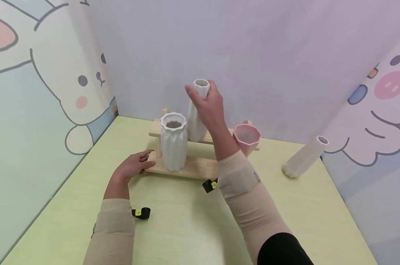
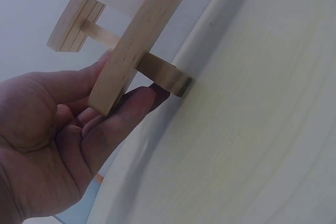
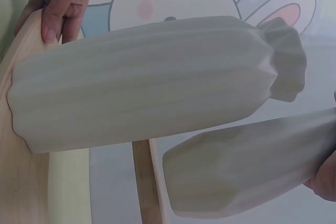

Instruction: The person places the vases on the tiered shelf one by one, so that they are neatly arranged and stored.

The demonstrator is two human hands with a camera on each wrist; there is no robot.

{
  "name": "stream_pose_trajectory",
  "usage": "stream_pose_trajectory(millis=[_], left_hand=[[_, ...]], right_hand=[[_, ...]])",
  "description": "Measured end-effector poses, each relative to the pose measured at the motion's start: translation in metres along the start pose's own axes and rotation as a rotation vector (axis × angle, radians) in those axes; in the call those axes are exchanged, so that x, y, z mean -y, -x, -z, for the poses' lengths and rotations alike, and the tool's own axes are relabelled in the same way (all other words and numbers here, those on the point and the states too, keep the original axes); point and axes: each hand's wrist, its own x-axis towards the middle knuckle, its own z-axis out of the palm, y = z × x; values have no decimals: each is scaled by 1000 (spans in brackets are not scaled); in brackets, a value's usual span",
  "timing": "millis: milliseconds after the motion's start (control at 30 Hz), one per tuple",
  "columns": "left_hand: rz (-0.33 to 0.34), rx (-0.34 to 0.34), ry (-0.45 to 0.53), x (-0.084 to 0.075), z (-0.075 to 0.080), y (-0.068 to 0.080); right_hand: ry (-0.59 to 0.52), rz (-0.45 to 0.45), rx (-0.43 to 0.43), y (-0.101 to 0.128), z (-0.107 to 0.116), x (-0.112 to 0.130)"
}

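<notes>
A two-tier wooden rack [image 1: 196,167] stands on the green table. My right hand [image 1: 201,92] grips the neck of a tall white vase [image 1: 194,125], which stands upright on the upper tier. A wider white ribbed vase [image 1: 174,141] stands on the lower tier, in front and to the left. My left hand [image 1: 142,161] holds the left end of the lower board, thumb and fingers on either side of its edge [image 2: 134,45]. In the right wrist view the ribbed vase [image 3: 147,77] fills the middle and the tall vase [image 3: 247,166] lies below it.
A pink faceted vase [image 1: 247,138] stands at the rack's right end. Another slim white vase [image 1: 305,156] stands tilted near the right wall. Cartoon-printed walls close in the table [image 1: 186,228] on the left, back and right.
</notes>
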Motion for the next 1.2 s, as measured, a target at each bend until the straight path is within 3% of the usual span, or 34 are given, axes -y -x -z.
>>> stream_pose_trajectory(millis=[667,967,1200], left_hand=[[7,-12,-4,-1,0,3],[10,15,26,-22,-4,15],[3,3,10,-5,-3,6]], right_hand=[[-5,-12,30,-12,-11,2],[-21,-15,39,-17,-16,0],[-60,-17,61,-19,-24,-3]])
